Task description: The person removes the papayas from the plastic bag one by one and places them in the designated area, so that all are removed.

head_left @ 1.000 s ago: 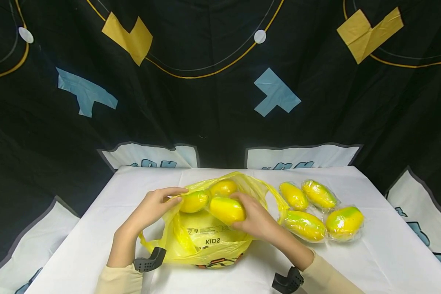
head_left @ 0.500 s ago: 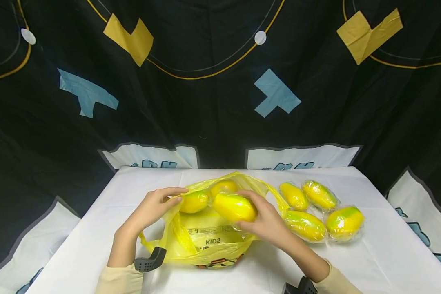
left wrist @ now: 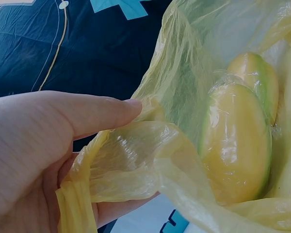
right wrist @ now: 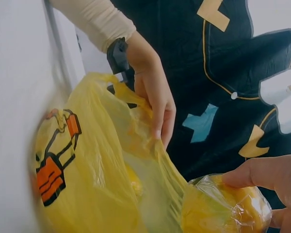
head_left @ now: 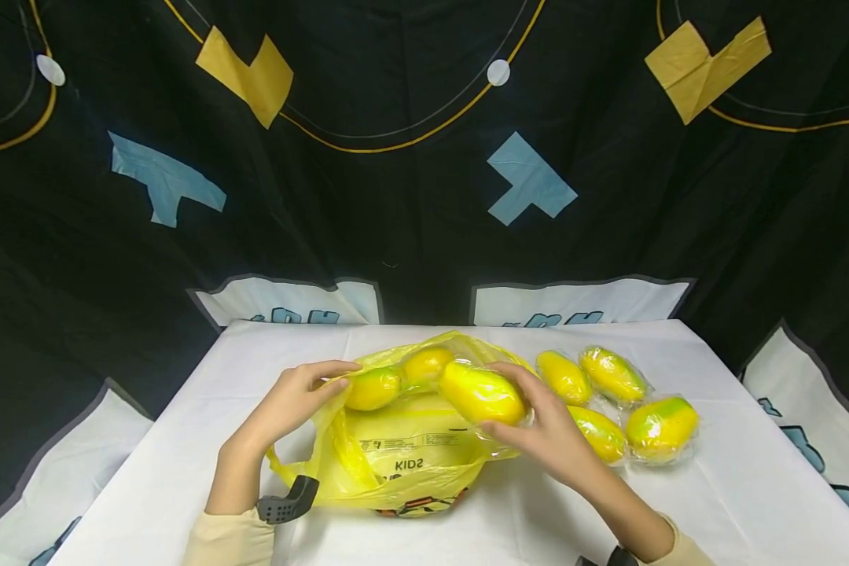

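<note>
From where I stood, the right hand point(head_left: 546, 420) had one wrapped fruit point(head_left: 483, 393) pinched between thumb and fingers, right of centre in the head view, over the right side of the mouth of the yellow bag point(head_left: 357, 489). I could not tell whether it was wholly past the rim. At centre left, the left hand point(head_left: 307, 395) pinched the bag's edge, thumb on one side of the plastic and fingers on the other, and the mouth gaped. Two inner fruits point(head_left: 373, 389) lay inside, in the upper part of the opening, and four outer fruits point(head_left: 663, 428) sat close together at the right of the frame on the white table point(head_left: 163, 472)

The wrap looked slick and loose to me, so I judged that a weak pinch could let the fruit slide out. If the wrap or the right hand caught on the thin rim, the plastic might tear or the bag be dragged rightward. Should the left hand let go, the mouth could sag over the inner fruits. A low swing rightward might also knock the nearest outer fruits and set them rolling
</note>
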Demonstrator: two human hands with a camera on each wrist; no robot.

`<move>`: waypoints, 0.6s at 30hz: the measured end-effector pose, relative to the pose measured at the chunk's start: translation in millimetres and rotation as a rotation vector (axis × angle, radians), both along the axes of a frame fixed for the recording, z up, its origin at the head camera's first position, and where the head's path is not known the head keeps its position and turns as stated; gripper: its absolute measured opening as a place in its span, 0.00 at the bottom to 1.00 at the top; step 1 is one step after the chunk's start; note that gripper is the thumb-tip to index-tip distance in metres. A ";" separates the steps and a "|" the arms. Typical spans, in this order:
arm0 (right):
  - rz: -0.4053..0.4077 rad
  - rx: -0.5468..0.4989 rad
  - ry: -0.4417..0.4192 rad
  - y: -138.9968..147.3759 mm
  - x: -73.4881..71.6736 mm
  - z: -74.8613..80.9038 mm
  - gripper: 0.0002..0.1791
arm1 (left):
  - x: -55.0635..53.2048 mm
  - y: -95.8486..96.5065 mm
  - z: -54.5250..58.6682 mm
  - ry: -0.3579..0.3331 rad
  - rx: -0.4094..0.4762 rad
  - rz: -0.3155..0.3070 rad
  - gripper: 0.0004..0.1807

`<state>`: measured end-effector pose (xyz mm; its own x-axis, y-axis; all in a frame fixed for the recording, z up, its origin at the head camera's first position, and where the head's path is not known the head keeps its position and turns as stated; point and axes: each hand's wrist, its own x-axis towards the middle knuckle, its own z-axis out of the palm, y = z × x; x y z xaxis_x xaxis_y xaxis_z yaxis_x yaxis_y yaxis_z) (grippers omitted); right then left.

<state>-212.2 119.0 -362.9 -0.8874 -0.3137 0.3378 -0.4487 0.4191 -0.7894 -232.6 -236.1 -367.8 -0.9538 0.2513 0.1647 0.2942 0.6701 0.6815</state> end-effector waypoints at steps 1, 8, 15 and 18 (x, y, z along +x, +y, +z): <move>-0.011 0.005 -0.001 2.4 0.6 0.5 0.37 | -0.2 0.1 0.0 -0.001 0.001 0.000 0.17; -0.092 0.044 -0.018 17.1 3.0 3.8 0.37 | 0.7 -0.7 1.0 -0.018 -0.002 0.016 0.18; -0.147 0.048 -0.012 28.8 6.0 6.8 0.37 | 0.9 -1.2 1.4 -0.022 -0.006 0.020 0.18; -0.162 0.058 -0.012 34.1 7.6 6.8 0.38 | 0.9 -1.2 1.3 -0.022 -0.002 0.020 0.18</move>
